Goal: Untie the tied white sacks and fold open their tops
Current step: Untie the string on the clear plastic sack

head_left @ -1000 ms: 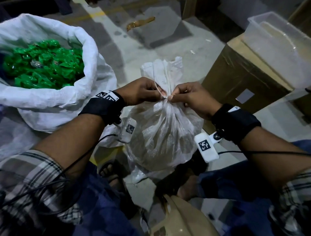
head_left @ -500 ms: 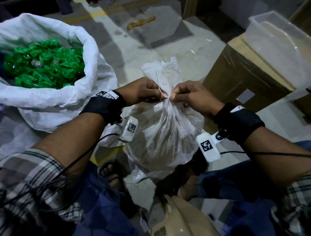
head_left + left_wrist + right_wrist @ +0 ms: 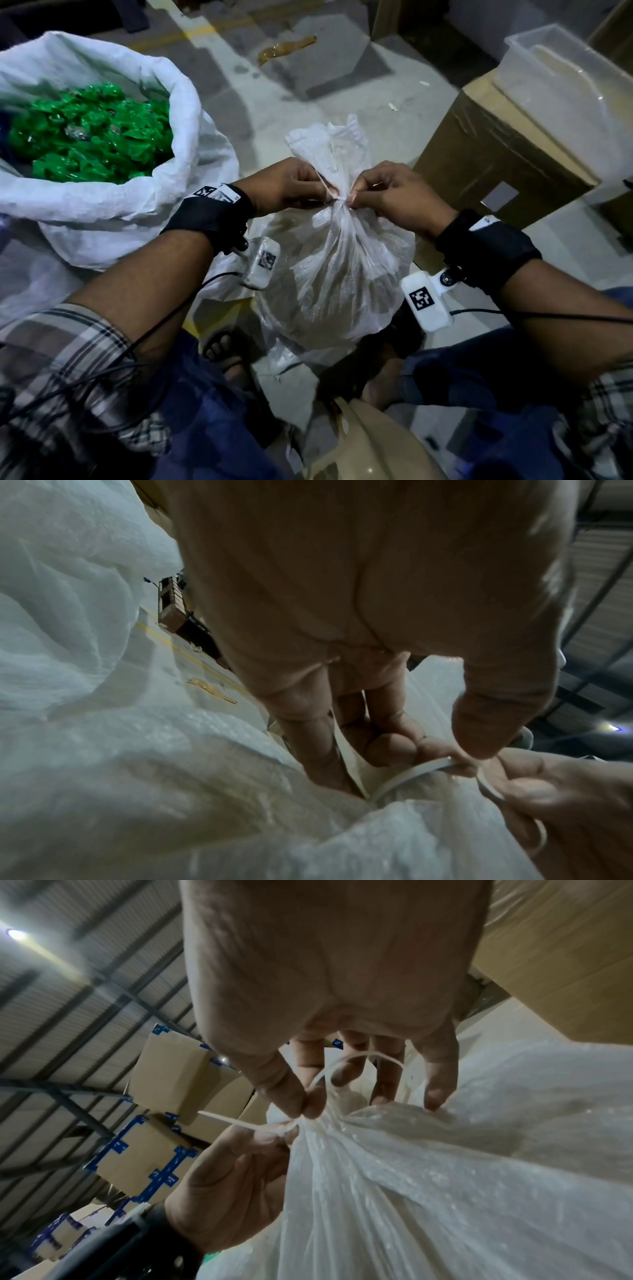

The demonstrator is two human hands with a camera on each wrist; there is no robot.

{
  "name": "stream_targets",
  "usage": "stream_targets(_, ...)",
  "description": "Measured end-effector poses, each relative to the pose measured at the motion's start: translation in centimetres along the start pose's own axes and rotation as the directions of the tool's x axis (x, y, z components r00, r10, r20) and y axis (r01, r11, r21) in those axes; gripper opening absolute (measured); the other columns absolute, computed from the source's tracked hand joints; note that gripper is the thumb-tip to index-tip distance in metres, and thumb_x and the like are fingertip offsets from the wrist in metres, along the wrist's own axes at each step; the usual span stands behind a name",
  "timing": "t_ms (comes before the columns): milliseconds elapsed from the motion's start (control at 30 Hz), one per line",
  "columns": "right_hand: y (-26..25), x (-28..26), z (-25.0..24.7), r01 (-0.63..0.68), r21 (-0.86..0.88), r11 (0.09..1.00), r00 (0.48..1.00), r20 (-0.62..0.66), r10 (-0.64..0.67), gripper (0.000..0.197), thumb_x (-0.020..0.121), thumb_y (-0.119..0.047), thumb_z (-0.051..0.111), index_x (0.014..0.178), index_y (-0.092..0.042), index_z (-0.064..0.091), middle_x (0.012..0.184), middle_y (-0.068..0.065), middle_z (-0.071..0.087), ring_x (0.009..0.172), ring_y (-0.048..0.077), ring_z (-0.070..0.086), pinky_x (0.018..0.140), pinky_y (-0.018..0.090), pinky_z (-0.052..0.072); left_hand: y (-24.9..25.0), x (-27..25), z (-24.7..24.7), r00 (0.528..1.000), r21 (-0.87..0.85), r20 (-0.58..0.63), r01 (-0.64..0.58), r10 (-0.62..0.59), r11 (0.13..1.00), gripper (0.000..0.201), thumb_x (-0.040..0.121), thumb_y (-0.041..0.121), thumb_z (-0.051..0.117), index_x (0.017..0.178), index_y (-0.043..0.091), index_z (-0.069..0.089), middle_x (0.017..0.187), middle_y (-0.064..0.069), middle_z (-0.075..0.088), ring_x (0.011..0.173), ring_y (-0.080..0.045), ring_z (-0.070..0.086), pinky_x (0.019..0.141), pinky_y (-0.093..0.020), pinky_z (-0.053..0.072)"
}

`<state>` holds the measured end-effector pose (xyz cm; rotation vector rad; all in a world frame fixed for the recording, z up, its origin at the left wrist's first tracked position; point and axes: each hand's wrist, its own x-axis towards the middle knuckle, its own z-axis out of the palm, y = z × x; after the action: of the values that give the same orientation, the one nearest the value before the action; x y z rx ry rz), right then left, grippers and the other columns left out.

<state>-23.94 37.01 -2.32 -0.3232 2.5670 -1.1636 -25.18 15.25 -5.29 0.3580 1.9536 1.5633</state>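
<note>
A tied white sack (image 3: pixel 335 274) stands on the floor between my knees, its neck bunched by a thin white plastic tie (image 3: pixel 334 199). My left hand (image 3: pixel 329 196) pinches the tie at the left of the neck, thumb over fingertips. My right hand (image 3: pixel 351 202) pinches it from the right. In the left wrist view the tie (image 3: pixel 411 771) runs as a flat strip from my left hand (image 3: pixel 455 753) round the sack (image 3: pixel 171 791). In the right wrist view my right hand (image 3: pixel 308 1104) pinches the tie (image 3: pixel 363 1057) where it loops above the sack (image 3: pixel 445 1177).
An open white sack (image 3: pixel 186 113) full of green packets (image 3: pixel 89 137) stands at the left. A cardboard box (image 3: pixel 496 154) with a clear plastic bin (image 3: pixel 565 78) on it is at the right. A sandalled foot (image 3: pixel 226 346) and a tan bag (image 3: pixel 359 445) lie near me.
Both hands stay at the sack's neck. The fingers have shifted slightly on the tie, and its free end now lies lower, by my left hand.
</note>
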Motion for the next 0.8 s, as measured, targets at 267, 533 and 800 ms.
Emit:
stream_targets(267, 0.2, 0.4, -1.4, -0.038, -0.225, 0.974, 0.991, -0.136, 0.007, 0.029, 0.066, -0.026, 0.057, 0.056, 0.001, 0.054, 0.055, 0.014, 0.044, 0.05, 0.02, 0.041, 0.045, 0.026, 0.032, 1.1, -0.9, -0.5, 0.99, 0.035, -0.115, 0.089, -0.084, 0.995, 0.022, 0.088, 0.015, 0.068, 0.089, -0.006, 0.072, 0.082, -0.014, 0.064, 0.086, -0.027, 0.053, 0.083, -0.032, 0.051)
stream_targets(533, -0.5, -1.5, -1.9, 0.158, -0.461, 0.873, 0.98, -0.032, -0.194, 0.011, 0.078, -0.035, 0.067, 0.083, -0.025, 0.068, 0.094, 0.003, 0.046, 0.093, 0.023, 0.051, 0.08, 0.032, 0.044, 5.3, -4.5, -1.1, 0.986, 0.166, -0.166, 0.05, -0.022, 0.985, 0.014, 0.095, 0.01, 0.06, 0.091, 0.006, 0.072, 0.086, -0.018, 0.066, 0.086, -0.024, 0.064, 0.071, -0.036, 0.06)
stream_targets(800, -3.3, -2.3, -1.5, 0.103, -0.126, 0.987, 0.967, -0.218, -0.129, 0.02, 0.077, -0.032, 0.068, 0.065, -0.018, 0.062, 0.069, 0.0, 0.064, 0.075, 0.025, 0.065, 0.059, 0.028, 0.048, 10.1, -6.1, 4.0, 0.982, -0.445, -0.094, -0.19, 0.165, 0.875, 0.016, 0.103, 0.017, 0.044, 0.099, 0.004, 0.053, 0.085, -0.005, 0.062, 0.089, -0.029, 0.073, 0.074, -0.033, 0.059)
